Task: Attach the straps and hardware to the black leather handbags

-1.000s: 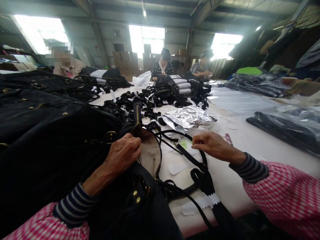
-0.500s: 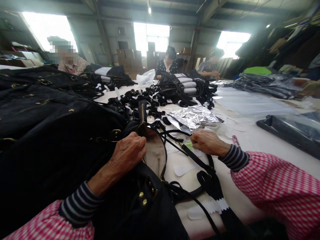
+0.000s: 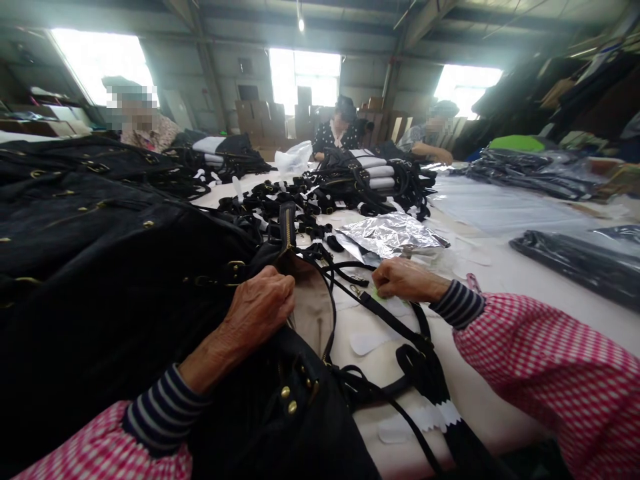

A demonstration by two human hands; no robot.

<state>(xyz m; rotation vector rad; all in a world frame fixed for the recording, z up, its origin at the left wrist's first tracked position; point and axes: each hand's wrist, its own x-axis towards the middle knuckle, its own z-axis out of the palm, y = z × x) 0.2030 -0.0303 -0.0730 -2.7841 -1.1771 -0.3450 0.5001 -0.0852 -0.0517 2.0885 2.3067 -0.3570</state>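
Observation:
A black bag [image 3: 320,427] with brass studs lies open before me, its beige lining [image 3: 310,303] showing beside a brass zip [image 3: 287,230]. My left hand [image 3: 263,300] is closed on the edge of the bag's opening. Across the gap, my right hand [image 3: 405,279] has its fingers curled together above the table; whatever they hold is hidden. Just below those fingers lies a small green piece [image 3: 379,297], and a black strap [image 3: 390,319] with a metal clip runs close by. A bundled strap [image 3: 425,373] wrapped with white paper lies lower right.
Crinkled silver foil [image 3: 395,235] lies beyond my right hand. Several black bags [image 3: 75,200] are piled at left, and bundled straps [image 3: 270,200] cover the middle. A plastic-wrapped black item [image 3: 575,260] is at right. Several people [image 3: 340,130] work across the table [image 3: 500,293].
My right hand has shifted slightly left toward the bag, still closed. My left hand keeps its grip on the opening's edge. The wrapped item at right has changed shape and position a little.

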